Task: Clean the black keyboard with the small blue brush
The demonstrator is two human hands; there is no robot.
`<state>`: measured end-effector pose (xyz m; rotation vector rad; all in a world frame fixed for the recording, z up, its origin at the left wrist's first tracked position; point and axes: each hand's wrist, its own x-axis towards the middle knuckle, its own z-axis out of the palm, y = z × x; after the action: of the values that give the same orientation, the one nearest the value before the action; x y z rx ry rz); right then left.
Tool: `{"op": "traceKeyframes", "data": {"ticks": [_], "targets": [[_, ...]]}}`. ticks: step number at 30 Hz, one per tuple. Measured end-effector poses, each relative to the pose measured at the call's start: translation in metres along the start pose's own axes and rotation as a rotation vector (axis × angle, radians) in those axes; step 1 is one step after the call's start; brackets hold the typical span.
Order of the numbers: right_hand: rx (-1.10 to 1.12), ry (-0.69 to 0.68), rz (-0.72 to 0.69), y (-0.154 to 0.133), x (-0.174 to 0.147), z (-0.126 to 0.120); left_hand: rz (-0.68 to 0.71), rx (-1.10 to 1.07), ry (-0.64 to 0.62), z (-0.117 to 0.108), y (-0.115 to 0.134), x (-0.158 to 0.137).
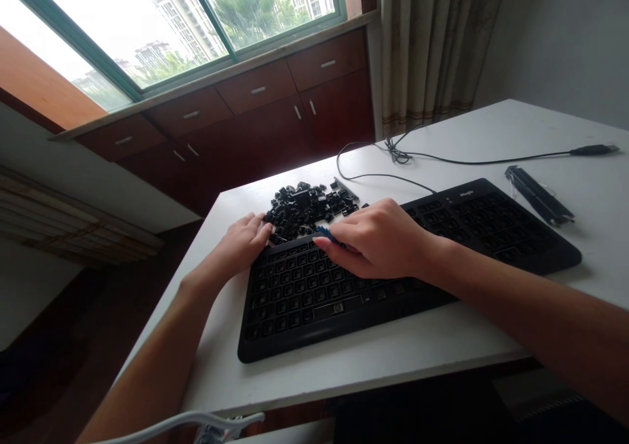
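A black keyboard (304,334) with its keycaps off lies slantwise on the white table, and its rows of bare square sockets show. In my right hand (381,241), closed over the keyboard's middle, is a small blue brush (325,234); only its jagged blue end sticks out past the fingertips. My left hand (244,242) lies at the keyboard's back left corner, fingers stretched out and thumb apart, beside a heap of loose black keycaps (299,205). Whether its palm presses on the keyboard I cannot tell.
The keyboard's black cable (457,162) runs behind it, tangled near the back edge and ending in a USB plug (594,149). A long black bar-shaped piece (538,195) lies at the right. Below the table's front edge is a pale curved bar (196,418).
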<state>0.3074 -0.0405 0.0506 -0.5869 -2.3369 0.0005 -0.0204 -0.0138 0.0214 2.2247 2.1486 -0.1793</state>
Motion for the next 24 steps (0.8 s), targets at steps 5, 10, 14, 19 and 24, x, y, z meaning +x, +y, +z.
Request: {"op": "traceKeyframes", "data": {"ticks": [5,10,14,19,24], "targets": [[-0.005,0.004,0.000,0.0002,-0.0003,0.0007,-0.014,-0.027,0.017,0.0009,-0.0009,0.0003],[0.000,0.001,-0.002,0.0001,-0.0002,0.0006,-0.001,-0.033,0.044,0.0023,-0.0011,0.0002],[-0.001,0.003,-0.001,0.0007,0.0000,0.0006,0.026,-0.031,0.061,0.0023,-0.0019,0.0006],[-0.006,-0.014,0.005,0.0008,0.0004,0.0009,-0.002,-0.035,0.016,0.0002,-0.0005,-0.0001],[-0.002,-0.014,0.004,0.0004,-0.0004,0.0008,-0.018,-0.048,0.019,-0.0001,0.0001,-0.0008]]}}
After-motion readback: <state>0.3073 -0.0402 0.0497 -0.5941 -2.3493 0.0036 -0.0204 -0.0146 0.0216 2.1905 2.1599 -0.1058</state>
